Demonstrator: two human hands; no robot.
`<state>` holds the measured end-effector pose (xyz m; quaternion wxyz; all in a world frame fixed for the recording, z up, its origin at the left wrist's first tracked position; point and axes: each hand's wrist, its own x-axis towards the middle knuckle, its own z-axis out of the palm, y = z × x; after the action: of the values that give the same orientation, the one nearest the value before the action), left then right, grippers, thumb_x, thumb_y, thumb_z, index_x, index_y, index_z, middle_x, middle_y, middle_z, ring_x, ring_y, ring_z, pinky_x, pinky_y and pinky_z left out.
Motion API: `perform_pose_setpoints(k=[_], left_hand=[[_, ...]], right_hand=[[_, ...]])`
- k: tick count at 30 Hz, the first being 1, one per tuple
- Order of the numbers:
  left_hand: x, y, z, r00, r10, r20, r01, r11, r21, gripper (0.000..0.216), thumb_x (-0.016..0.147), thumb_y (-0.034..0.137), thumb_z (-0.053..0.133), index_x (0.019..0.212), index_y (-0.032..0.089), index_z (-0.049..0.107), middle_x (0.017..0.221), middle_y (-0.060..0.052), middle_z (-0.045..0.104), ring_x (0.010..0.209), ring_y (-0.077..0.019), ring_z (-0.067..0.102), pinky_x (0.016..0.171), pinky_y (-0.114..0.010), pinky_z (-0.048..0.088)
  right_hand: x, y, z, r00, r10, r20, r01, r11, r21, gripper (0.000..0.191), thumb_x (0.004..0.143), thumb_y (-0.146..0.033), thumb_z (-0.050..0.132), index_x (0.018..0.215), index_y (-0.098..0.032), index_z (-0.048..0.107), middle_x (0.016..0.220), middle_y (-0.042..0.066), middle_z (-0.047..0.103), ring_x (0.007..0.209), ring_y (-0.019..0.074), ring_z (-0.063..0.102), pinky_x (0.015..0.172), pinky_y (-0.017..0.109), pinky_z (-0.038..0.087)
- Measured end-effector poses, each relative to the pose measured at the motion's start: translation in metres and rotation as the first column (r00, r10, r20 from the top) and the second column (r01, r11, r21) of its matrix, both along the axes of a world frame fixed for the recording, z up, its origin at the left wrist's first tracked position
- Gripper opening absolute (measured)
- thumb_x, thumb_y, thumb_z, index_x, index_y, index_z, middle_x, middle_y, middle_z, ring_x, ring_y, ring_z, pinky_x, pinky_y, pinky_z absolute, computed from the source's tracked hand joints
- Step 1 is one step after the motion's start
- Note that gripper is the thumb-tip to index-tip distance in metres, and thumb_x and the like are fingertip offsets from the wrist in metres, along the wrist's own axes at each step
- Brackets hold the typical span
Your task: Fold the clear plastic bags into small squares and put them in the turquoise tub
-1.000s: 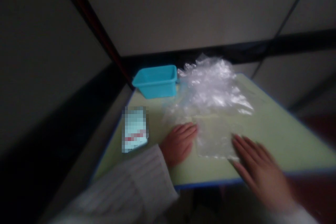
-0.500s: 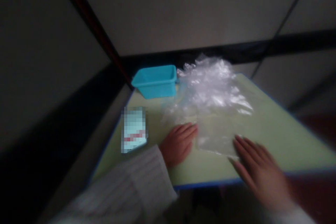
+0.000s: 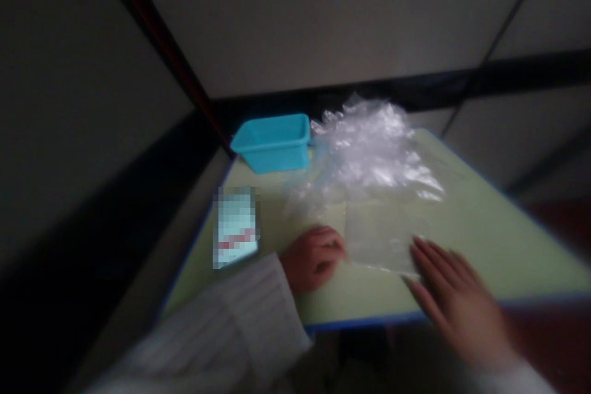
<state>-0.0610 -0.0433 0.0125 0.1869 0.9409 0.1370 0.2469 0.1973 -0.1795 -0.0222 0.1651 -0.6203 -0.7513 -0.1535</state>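
A flat, clear plastic bag (image 3: 381,237) lies on the table between my two hands. My left hand (image 3: 314,258) is at the bag's lower left corner, its fingers curled and the tips pinched together at that corner; the exact grip is blurred. Stretched flat, with fingers extended, my right hand (image 3: 455,301) rests on the bag's lower right edge. Just beyond the flat bag is a heap of crumpled clear plastic bags (image 3: 373,144).
A turquoise plastic basket (image 3: 277,157) stands at the back left of the yellow-green table (image 3: 498,246). Left of my left hand lies a pixelated pale blue object with a red band (image 3: 236,228). A wall (image 3: 323,24) rises behind the table.
My left hand has drawn its fingers in from lying flat to a curl, with the tips moving down to the bag's corner. The right hand stays in place.
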Motion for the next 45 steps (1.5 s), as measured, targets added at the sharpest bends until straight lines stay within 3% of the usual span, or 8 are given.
perform_pose_setpoints(k=[4,15,21,26,31,36,40,45], left_hand=[[-0.004,0.007,0.0,0.992,-0.102,-0.071,0.104,0.994,0.015,0.029,0.082,0.011,0.041,0.097,0.015,0.065,0.103,-0.011,0.065,0.095,-0.0199,0.058,0.087,-0.037,0.046],[-0.008,0.008,-0.001,0.981,-0.162,-0.106,0.16,0.987,-0.025,0.035,0.089,0.015,0.037,0.118,0.012,0.057,0.126,-0.014,0.059,0.122,-0.0198,0.051,0.103,-0.038,0.042],[-0.007,0.007,0.002,0.95,-0.257,-0.175,0.241,0.964,-0.111,0.035,0.092,0.019,0.035,0.117,0.011,0.058,0.132,-0.014,0.054,0.129,-0.0201,0.044,0.109,-0.038,0.036],[-0.006,0.006,0.007,0.945,-0.249,-0.212,0.226,0.966,-0.126,0.036,0.093,0.026,0.036,0.115,0.014,0.062,0.136,-0.014,0.05,0.129,-0.0218,0.044,0.108,-0.038,0.036],[-0.007,0.006,0.005,0.963,-0.225,-0.15,0.209,0.971,-0.116,0.037,0.094,0.031,0.035,0.105,0.016,0.067,0.128,-0.013,0.057,0.123,-0.0222,0.05,0.104,-0.038,0.04],[-0.009,0.006,-0.002,0.997,-0.053,0.064,0.056,0.998,-0.039,0.033,0.092,0.034,0.039,0.088,0.015,0.065,0.098,-0.014,0.066,0.094,-0.0203,0.061,0.085,-0.036,0.05],[-0.006,0.001,0.001,0.996,-0.089,-0.029,0.091,0.995,0.046,0.036,0.092,0.037,0.038,0.114,0.014,0.055,0.12,-0.015,0.059,0.116,-0.0231,0.052,0.098,-0.04,0.043],[0.0,-0.007,0.007,0.948,-0.169,-0.27,0.195,0.978,0.072,0.063,0.091,0.054,0.035,0.137,0.012,0.036,0.144,-0.018,0.038,0.137,-0.0265,0.03,0.111,-0.043,0.028]], right_hand=[[0.0,0.0,0.001,1.0,0.003,-0.006,-0.003,1.0,-0.015,0.055,0.092,-0.046,0.039,0.131,-0.009,0.049,0.136,0.012,0.051,0.123,0.029,0.048,0.102,0.05,0.035],[-0.005,-0.002,0.006,0.999,-0.005,-0.032,0.004,1.0,-0.027,0.053,0.092,-0.045,0.039,0.131,-0.009,0.049,0.137,0.012,0.05,0.124,0.0283,0.047,0.103,0.048,0.034],[-0.002,-0.001,0.004,0.999,0.001,-0.05,-0.003,1.0,-0.029,0.053,0.092,-0.045,0.039,0.131,-0.009,0.049,0.137,0.012,0.05,0.125,0.0282,0.046,0.103,0.049,0.035],[-0.001,-0.001,0.004,0.998,0.009,-0.055,-0.011,0.999,-0.032,0.053,0.092,-0.044,0.04,0.13,-0.009,0.05,0.137,0.012,0.05,0.125,0.0287,0.046,0.103,0.049,0.035],[-0.001,-0.001,0.003,0.998,0.01,-0.064,-0.013,0.999,-0.032,0.052,0.092,-0.043,0.04,0.131,-0.01,0.049,0.137,0.013,0.051,0.125,0.0288,0.046,0.103,0.049,0.035],[0.001,-0.001,-0.001,0.998,0.012,-0.068,-0.013,1.0,-0.007,0.054,0.092,-0.045,0.041,0.134,-0.011,0.045,0.138,0.013,0.049,0.126,0.0283,0.045,0.104,0.048,0.034],[-0.001,-0.01,0.003,0.999,0.036,-0.018,-0.037,0.999,-0.009,0.057,0.093,-0.042,0.037,0.143,-0.014,0.031,0.145,0.012,0.039,0.131,0.0287,0.038,0.107,0.051,0.026],[-0.002,-0.026,0.006,0.994,0.082,0.066,-0.076,0.993,-0.092,0.064,0.094,-0.049,0.032,0.147,-0.014,0.022,0.146,0.012,0.037,0.131,0.0287,0.038,0.107,0.054,0.022]])
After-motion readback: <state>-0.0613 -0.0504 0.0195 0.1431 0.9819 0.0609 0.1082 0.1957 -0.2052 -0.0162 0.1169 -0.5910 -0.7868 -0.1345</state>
